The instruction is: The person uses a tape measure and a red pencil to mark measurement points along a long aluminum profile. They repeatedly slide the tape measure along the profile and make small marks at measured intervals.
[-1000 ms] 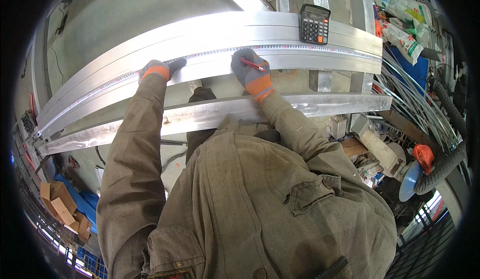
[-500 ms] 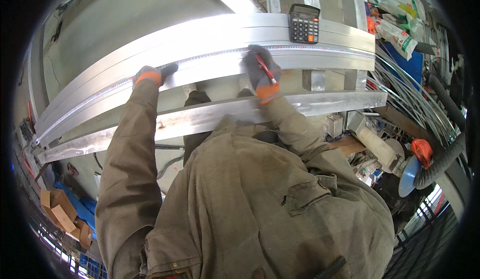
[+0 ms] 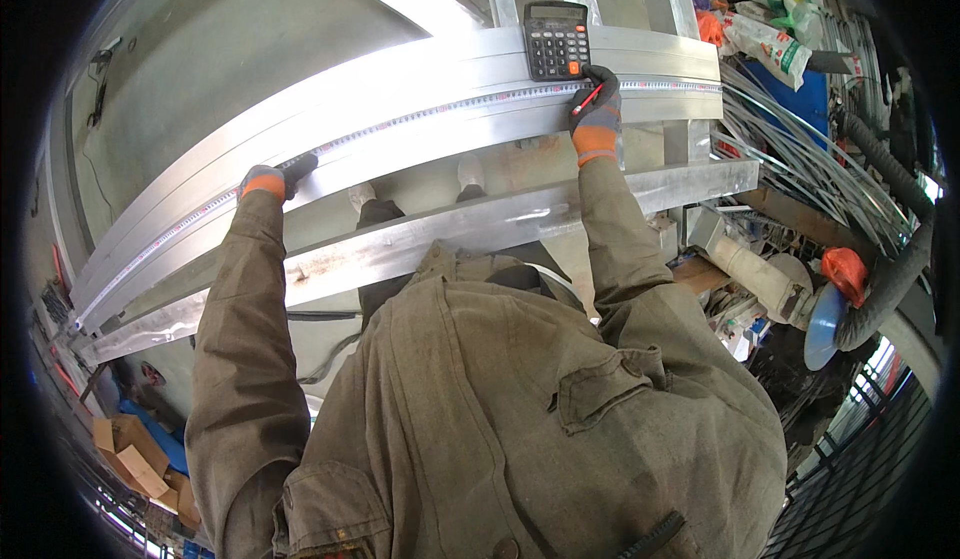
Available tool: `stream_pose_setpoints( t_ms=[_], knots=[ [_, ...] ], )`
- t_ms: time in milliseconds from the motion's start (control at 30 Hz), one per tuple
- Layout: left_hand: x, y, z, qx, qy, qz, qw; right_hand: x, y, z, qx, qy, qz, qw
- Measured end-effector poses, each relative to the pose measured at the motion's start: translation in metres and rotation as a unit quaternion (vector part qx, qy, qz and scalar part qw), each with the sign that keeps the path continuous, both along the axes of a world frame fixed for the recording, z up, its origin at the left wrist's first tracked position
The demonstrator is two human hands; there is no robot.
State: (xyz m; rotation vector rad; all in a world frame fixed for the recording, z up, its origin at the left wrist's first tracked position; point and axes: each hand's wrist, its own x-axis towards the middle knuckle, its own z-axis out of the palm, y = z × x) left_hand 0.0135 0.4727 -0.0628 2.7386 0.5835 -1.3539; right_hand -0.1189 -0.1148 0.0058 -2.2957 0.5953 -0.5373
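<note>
My left hand (image 3: pixel 268 181), in a dark grey glove with an orange cuff, is closed over the tape measure blade (image 3: pixel 410 116), its dark fingertips toward the right. The blade runs lengthwise along several silvery metal bars (image 3: pixel 440 66) laid side by side. In a matching glove, my right hand (image 3: pixel 597 109) grips a slim red pen (image 3: pixel 589 98) at the bars' right part, next to the blade. Just beyond that hand, a black calculator (image 3: pixel 557 43) lies on the bars.
A separate metal beam (image 3: pixel 430 231) crosses between me and the bars. Bundled thin metal rods (image 3: pixel 800 164) and plastic bags (image 3: pixel 765 49) are at the right. A ribbed grey hose (image 3: pixel 885 299) curves nearby. Cardboard boxes (image 3: pixel 135 454) stand at the lower left.
My right hand has moved right along the bars with the red pen, now just below the calculator. My left hand has shifted slightly left and down in the picture; the whole view has shifted too.
</note>
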Motion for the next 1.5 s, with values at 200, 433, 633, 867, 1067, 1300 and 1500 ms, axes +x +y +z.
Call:
stream_pose_setpoints(
  t_ms=[200,433,633,867,1067,1300,1500],
  knots=[
    [0.0,-0.013,0.022,0.003,0.004,-0.011,1.0,0.001,0.032,0.037,0.215,-0.088,-0.009,0.973],
    [-0.014,-0.019,0.038,-0.063,-0.051,-0.064,0.995,-0.008,0.119,0.063,0.702,-0.14,0.091,0.692],
    [-0.017,0.021,0.066,-0.113,-0.007,-0.069,0.991,-0.015,0.201,0.053,0.813,-0.158,0.097,0.552],
    [0.0,0.108,0.08,-0.061,-0.016,-0.052,0.997,-0.04,0.276,0.058,0.531,-0.065,0.081,0.841],
    [0.005,0.136,0.04,-0.027,-0.037,-0.039,0.998,-0.038,0.29,0.046,0.557,0.022,-0.021,0.83],
    [-0.002,0.134,0.018,0.002,-0.104,-0.046,0.994,-0.028,0.29,0.038,0.538,0.016,0.023,0.843],
    [0.0,0.137,0.013,-0.001,-0.088,-0.012,0.996,-0.026,0.276,0.03,0.431,0.056,0.089,0.896]
  ],
)
